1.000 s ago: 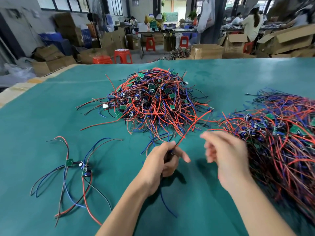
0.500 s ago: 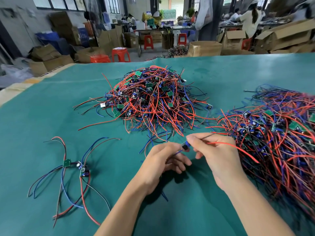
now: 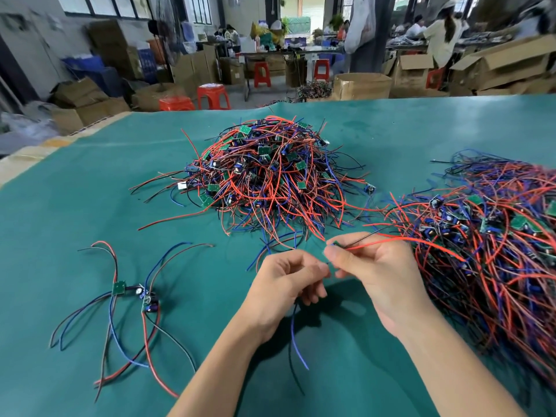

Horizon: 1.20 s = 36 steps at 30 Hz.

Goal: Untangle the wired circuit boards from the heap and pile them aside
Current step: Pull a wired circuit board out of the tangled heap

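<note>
Up close: right hand [image 3: 382, 275] pinching one small wired board [image 3: 336, 244] by its edge, red and black leads trailing right toward the side mass [image 3: 496, 236]; left hand [image 3: 282, 284] curled round the blue and black leads hanging below. Probably featherlight, leads limp and snag-prone — best held at the board, not the wire. Beyond, main heap [image 3: 267, 173] mid-table; freed boards [image 3: 132, 291] lying left on green mat [image 3: 90, 206].

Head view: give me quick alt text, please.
Both hands, left hand and right hand, pinch one wired board's leads above the green table. A tangled heap lies ahead, a bigger one right, two freed boards left.
</note>
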### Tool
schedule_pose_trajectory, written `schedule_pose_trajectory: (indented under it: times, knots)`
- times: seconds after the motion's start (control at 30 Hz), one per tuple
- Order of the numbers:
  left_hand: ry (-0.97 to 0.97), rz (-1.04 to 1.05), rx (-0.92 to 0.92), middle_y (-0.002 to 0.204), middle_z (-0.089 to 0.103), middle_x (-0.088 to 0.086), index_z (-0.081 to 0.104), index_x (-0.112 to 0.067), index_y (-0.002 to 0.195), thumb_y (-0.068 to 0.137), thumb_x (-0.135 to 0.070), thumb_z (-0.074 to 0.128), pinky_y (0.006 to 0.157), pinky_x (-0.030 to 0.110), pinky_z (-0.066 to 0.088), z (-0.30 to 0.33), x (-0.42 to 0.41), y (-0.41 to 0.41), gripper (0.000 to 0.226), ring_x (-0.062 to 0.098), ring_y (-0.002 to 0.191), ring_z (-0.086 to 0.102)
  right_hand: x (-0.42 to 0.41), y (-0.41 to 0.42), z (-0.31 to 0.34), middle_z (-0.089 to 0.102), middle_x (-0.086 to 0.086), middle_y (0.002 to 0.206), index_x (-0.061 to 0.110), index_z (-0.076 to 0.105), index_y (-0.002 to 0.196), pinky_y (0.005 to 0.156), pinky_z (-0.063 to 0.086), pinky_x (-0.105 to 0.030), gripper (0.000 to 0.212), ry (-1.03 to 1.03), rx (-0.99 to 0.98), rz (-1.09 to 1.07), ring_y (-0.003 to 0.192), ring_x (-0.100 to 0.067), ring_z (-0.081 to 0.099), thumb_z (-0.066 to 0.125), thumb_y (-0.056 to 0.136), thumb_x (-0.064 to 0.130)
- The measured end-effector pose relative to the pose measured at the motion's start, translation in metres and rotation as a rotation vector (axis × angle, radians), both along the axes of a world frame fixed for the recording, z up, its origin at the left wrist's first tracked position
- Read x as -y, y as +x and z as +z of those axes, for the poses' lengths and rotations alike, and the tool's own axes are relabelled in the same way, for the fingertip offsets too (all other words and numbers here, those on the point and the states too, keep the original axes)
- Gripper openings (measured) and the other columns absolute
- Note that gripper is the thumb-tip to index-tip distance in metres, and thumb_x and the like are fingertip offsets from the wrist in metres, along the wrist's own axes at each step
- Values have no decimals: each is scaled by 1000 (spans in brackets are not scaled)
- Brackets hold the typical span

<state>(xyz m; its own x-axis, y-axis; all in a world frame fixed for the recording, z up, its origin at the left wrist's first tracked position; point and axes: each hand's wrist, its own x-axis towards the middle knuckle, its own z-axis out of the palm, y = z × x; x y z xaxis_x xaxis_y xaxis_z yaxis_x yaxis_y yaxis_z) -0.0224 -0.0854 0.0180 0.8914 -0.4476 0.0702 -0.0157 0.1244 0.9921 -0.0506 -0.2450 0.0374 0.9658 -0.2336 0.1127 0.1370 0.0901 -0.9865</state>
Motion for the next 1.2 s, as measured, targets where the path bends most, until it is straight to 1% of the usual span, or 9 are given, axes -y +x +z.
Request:
schedule_pose_trajectory:
  times: [0.33,0.4,0.5,0.67,0.73,0.9,0.97,1.1,1.2]
  knots:
    - [137,-140,31,59,63,4,63,-15,71,79,-15,66,56,22,45,0,3,-3,8,16,54,53,77,-16,61,60,0,78,21,63,84,50,44,-15,15,148,141,-535,55,-3,54,71,94,14]
    - [122,-106,28,62,64,6,64,-15,72,83,-11,67,57,24,45,-1,3,-2,11,20,58,55,112,-8,83,55,1,75,21,62,85,42,39,-11,13,-29,45,-564,43,2,51,70,94,23]
    - [96,-72,14,66,66,9,64,-8,79,92,-3,63,57,21,47,-1,4,-2,14,16,57,57,160,11,108,53,-3,56,16,69,83,28,28,-11,15,-601,-198,-521,29,-1,44,78,84,29]
    - [82,-58,-2,68,67,7,64,-4,84,94,-2,60,56,18,46,2,4,-2,11,13,56,57,185,35,113,72,-12,74,19,75,65,76,57,-38,40,-1302,-627,-457,75,-32,66,94,58,53]
    - [72,-59,-12,69,67,7,64,-3,87,95,0,58,56,18,45,3,5,-3,10,13,57,57,174,44,109,75,-15,91,19,76,81,86,58,-45,53,-1396,-643,-450,89,-35,69,91,56,64]
    - [59,-57,-32,72,68,8,63,-3,92,94,3,56,57,18,46,4,4,-2,9,13,58,58,43,65,90,77,-4,91,29,75,95,87,58,-42,22,-1522,-177,-51,96,-30,71,77,80,45]
    - [67,-55,-29,73,69,9,64,-4,92,93,4,55,59,18,47,4,3,-2,12,14,60,58,-13,80,75,74,-3,102,30,72,105,90,57,-42,26,-1520,-87,176,102,-28,68,72,81,42]
    - [67,-64,-31,77,68,13,62,-5,87,93,6,52,61,20,47,5,2,-2,16,18,63,58,-68,113,47,56,-6,129,22,57,132,96,50,-45,45,-1539,-96,177,123,-32,54,67,93,41]
    - [76,-57,-22,83,68,15,60,12,98,93,8,52,61,20,48,3,1,-1,11,17,64,58,-80,124,28,57,-9,125,17,59,112,87,47,-43,29,-1619,-169,172,118,-35,53,66,93,38]
